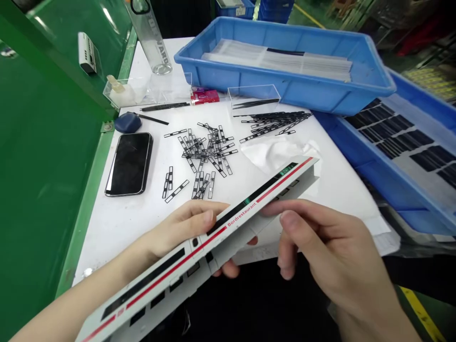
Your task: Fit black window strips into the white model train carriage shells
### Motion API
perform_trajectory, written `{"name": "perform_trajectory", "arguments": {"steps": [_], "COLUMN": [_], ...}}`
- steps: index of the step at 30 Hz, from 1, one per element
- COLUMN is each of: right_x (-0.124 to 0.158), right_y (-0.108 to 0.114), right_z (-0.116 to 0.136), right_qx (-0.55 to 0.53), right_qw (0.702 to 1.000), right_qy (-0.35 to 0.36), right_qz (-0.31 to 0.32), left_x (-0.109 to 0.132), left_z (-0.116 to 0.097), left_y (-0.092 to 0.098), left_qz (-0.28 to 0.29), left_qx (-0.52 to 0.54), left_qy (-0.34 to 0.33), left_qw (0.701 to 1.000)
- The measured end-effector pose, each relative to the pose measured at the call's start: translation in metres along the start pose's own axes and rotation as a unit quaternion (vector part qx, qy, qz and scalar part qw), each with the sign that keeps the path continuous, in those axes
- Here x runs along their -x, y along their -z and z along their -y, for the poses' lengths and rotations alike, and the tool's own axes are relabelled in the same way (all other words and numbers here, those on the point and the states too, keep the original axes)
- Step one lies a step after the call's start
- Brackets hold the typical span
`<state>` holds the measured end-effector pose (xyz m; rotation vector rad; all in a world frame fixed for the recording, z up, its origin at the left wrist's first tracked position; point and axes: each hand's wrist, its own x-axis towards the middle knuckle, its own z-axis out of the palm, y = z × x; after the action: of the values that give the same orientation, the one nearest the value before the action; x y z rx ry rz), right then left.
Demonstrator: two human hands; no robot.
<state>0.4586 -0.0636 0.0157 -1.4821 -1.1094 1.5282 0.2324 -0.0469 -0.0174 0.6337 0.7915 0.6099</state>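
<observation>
Train shell: long axis near-left to far-right
Left hand: you clamp its middle
Right hand: fingers apart, right of it (your index at its hollow)

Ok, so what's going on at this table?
A person is holding a Bordrestaurant model train car shell at a slant in their left hand. The index finger of the right hand reaches to its open side; whether it touches is hard to tell. Loose black-framed strips lie scattered on the white table beyond the shell, with a smartphone to their left and a blue bin behind.
</observation>
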Motion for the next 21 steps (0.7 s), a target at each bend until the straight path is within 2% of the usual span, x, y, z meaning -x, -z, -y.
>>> {"name": "perform_trajectory", "arguments": {"steps": [4, 8, 11, 14, 21], "right_x": [-0.004, -0.011, -0.013, -0.011, -0.01], "right_y": [-0.004, -0.005, -0.005, -0.008, -0.011], "right_z": [-0.004, -0.014, -0.02, -0.019, -0.012], "right_qx": [-0.013, -0.026, -0.049, -0.078, -0.117], "right_qw": [1.0, 0.999, 0.997, 0.996, 0.992], "right_qy": [0.01, 0.024, 0.029, 0.023, 0.005], "right_qz": [0.004, 0.017, 0.044, 0.037, 0.054], "left_x": [0.002, 0.0, -0.003, -0.006, -0.002], "left_z": [-0.001, 0.001, 0.002, 0.002, -0.002], "left_y": [-0.005, -0.001, 0.008, 0.014, 0.01], "left_qz": [0.0, -0.02, 0.018, 0.041, -0.007], "left_qx": [0.005, -0.023, -0.03, -0.021, -0.022], "left_qy": [0.018, 0.02, 0.028, 0.039, 0.057], "left_qw": [1.0, 0.999, 0.999, 0.998, 0.998]}}
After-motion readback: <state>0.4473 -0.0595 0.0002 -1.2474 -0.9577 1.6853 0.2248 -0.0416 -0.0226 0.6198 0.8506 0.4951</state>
